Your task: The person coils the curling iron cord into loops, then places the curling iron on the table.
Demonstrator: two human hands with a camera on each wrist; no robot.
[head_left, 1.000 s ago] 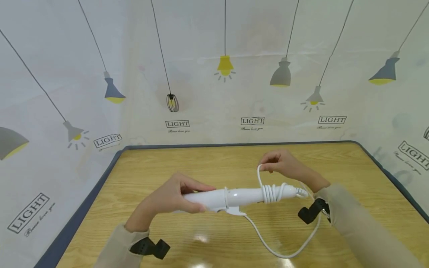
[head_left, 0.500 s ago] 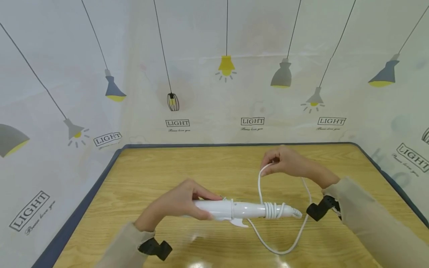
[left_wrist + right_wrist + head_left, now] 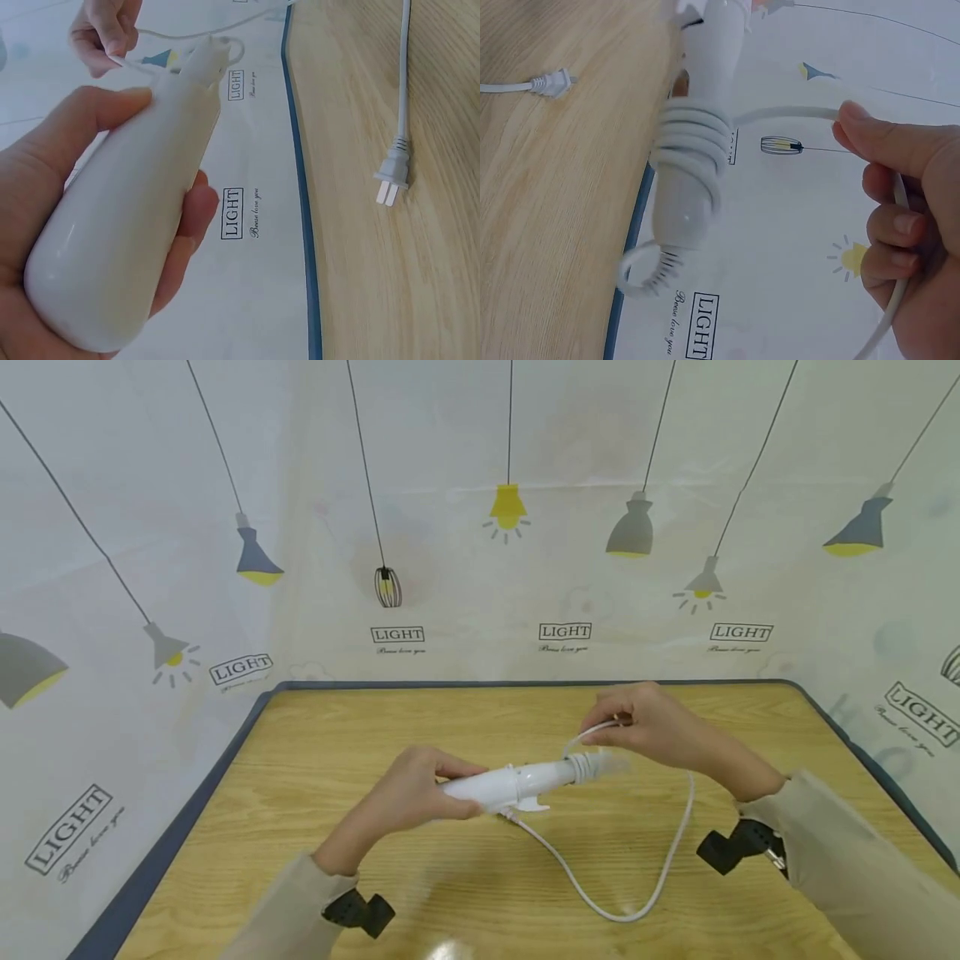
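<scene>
- At far left, a white sheet (image 3: 450,568) printed with hanging lamps and the boxed word "LIGHT" begins; it runs along the left, back and right of the table.
- Next, a beige fabric sleeve (image 3: 288,910) reaches in from the lower left, a small black wrist camera (image 3: 378,915) strapped at its cuff.
- The person's left hand (image 3: 405,793) grasps a smooth white plastic wand-shaped appliance (image 3: 491,787), its thumb on one side and its fingers curled round the other. The thick rounded end sits against the palm.
- The appliance is at the centre, above a wood-grain tabletop (image 3: 337,727) with a dark blue edge. It points right, that end tilted slightly up, and a small white tab (image 3: 534,805) juts from its near side.
- Below the appliance, a white two-pronged plug (image 3: 394,166) shows against the wood; whether it touches the table is unclear.
- From the plug, a thin white cord (image 3: 625,918) curves down and right, then up to the right hand.
- Several close turns of cord (image 3: 694,135) circle the appliance's narrower right part.
- The person's right hand (image 3: 656,727) pinches the cord between thumb and forefinger, beside the turns; the other fingers curl inward, the cord passing through the hand.
- At far right, a second beige sleeve (image 3: 832,852) carries another black wrist camera (image 3: 720,853).
</scene>
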